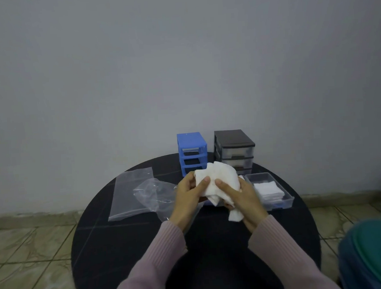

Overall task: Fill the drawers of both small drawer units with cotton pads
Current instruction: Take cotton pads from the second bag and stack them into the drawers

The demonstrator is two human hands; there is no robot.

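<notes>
Both my hands hold a loose bunch of white cotton pads (220,176) above the middle of the round black table (124,242). My left hand (191,193) grips the bunch from the left, thumb on top. My right hand (239,195) grips it from the right, and one pad hangs below that hand. At the back of the table, a small blue drawer unit (192,148) stands to the left of a black unit with clear drawers (235,150). A clear drawer (270,190) taken out of a unit lies at the right, with a stack of pads in it.
A flat clear zip bag (130,192) and a crumpled clear bag (154,193) lie on the table's left half. A grey wall rises right behind the units. A teal and blue object (374,253) sits at the lower right, beside the table, over the tiled floor.
</notes>
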